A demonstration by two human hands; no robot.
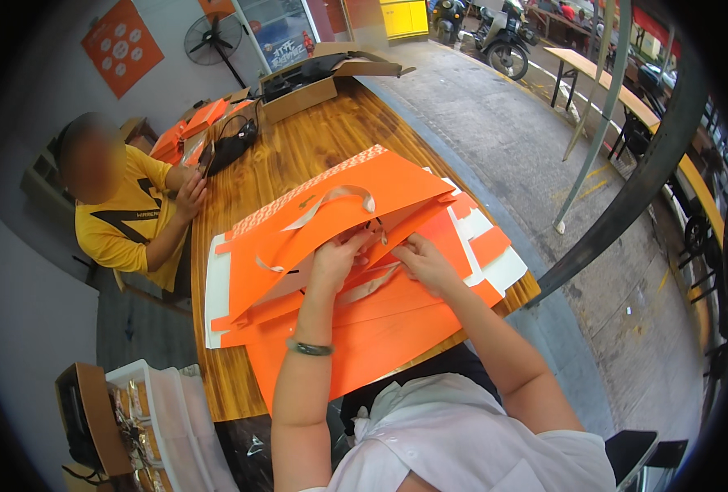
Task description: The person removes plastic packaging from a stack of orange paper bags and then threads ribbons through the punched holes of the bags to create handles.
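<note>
An orange paper bag (333, 178) with pale ribbon handles lies on its side on a wooden table, its mouth parted towards me. My left hand (339, 258) reaches into that mouth, fingers bent beside the inner wall; their tips are partly hidden. At the near panel's upper edge, my right hand (425, 261) pinches the bag between thumb and fingers. One ribbon handle (339, 194) arches over the far panel. Another ribbon handle (370, 288) hangs along the near side, below my hands. Beneath the bag are more flat orange sheets or bags (395, 332) with white flaps.
Across the wooden table (364, 117) sits a person (133, 209) in a yellow shirt. An open cardboard box (299, 98) holds dark items, with a black pouch (232, 147) nearby. White plastic crates (173, 412) stand at lower left, and a slanted metal post (610, 227) at right.
</note>
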